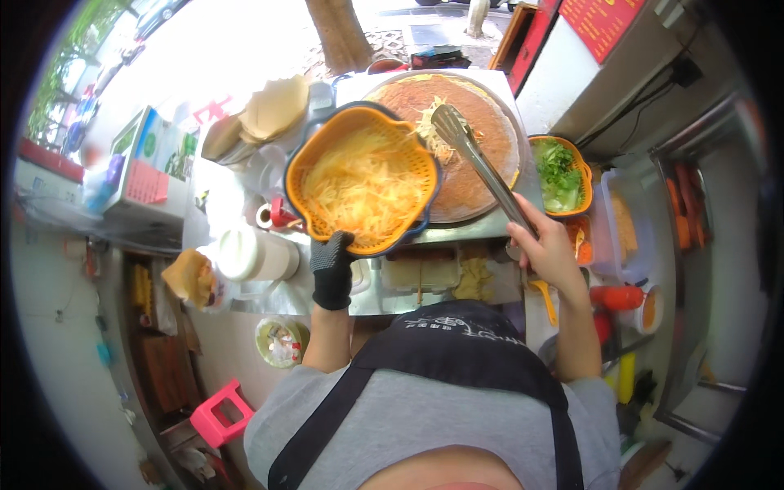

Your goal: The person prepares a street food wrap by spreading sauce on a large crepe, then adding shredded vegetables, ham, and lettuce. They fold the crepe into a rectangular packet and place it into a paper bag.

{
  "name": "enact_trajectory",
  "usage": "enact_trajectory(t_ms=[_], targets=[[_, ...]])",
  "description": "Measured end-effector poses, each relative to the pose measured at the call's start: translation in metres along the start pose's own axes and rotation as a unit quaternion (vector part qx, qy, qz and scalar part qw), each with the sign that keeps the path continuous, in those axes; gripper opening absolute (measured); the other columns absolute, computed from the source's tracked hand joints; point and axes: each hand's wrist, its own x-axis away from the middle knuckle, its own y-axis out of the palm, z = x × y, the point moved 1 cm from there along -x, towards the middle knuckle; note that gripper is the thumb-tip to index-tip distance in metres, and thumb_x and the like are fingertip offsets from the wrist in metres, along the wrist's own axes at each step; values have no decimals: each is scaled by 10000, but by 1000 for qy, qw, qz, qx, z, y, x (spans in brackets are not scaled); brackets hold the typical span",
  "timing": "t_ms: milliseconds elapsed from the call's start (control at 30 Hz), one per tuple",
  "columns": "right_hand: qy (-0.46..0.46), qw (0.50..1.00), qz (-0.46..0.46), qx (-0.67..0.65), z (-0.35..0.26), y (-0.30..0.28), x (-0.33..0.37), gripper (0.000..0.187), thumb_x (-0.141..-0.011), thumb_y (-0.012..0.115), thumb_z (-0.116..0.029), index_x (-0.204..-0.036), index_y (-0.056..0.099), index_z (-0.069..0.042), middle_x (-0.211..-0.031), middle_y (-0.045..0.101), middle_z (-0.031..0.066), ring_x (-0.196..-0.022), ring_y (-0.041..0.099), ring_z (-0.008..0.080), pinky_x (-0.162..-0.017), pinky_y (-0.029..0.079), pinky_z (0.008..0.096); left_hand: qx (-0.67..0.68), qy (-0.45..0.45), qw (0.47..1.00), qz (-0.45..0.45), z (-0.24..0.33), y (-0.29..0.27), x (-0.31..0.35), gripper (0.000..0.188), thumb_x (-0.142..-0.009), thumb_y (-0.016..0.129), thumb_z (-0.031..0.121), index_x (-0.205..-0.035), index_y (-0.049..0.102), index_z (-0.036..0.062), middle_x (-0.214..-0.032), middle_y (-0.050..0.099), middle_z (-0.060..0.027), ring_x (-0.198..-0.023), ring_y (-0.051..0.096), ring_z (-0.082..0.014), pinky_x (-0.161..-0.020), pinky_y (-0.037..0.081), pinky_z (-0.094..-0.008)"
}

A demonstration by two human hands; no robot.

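My left hand (331,265), in a dark glove, grips the near rim of a yellow colander (322,135) nested in a dark blue basin (291,196). Pale yellow shreds, apparently potato, (363,184) lie inside, and the basin is tilted toward me. My right hand (545,243) is bare and closed round metal tongs (488,173). Their tips rest over a small heap of shreds (438,139) on a large round crepe (483,106) coated with reddish-brown sauce. The crepe lies on a round griddle (519,135), its left part hidden behind the basin.
Right of the griddle stand a yellow basket (585,175) of lettuce and a clear plastic tub (604,233). Paper bags (273,106) and a white canister (253,255) stand at left. Below are a bin (278,343) and a pink stool (220,412). A red-capped bottle (616,297) lies at right.
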Motion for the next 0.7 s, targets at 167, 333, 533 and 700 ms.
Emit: enact_trajectory(t_ms=[167,333,533,700], targets=[[4,988,72,139,27,-1,-25,521,-857,577,-272,-1312,457,-47,-676,597,168,-586,621,276,-590,481,379,-35,9,997,61,9,-15,0,303,-807,528,53,-1099,464,0,-915,580,-96,-722,623,-164,-557,526,-242],[-49,953,79,290,56,24,-46,537,-859,586,-295,-1319,446,-56,-778,628,215,-777,613,384,-678,473,459,-5,39,996,81,15,-26,5,318,-804,551,10,-1113,476,7,-976,564,-71,-825,591,-148,-649,510,-246],[-84,950,-6,300,47,37,-40,536,-848,605,-284,-1339,436,-152,-781,628,168,-733,604,375,-666,475,455,-16,31,994,102,25,-33,11,307,-820,568,55,-1111,482,5,-985,572,-72,-835,593,-160,-673,514,-262],[-118,956,20,270,54,32,-46,550,-826,619,-185,-1345,438,-162,-848,616,231,-783,590,413,-665,446,474,-29,47,995,88,-4,-76,8,404,-799,600,78,-1174,479,-16,-1019,599,-102,-868,625,-213,-716,556,-318]])
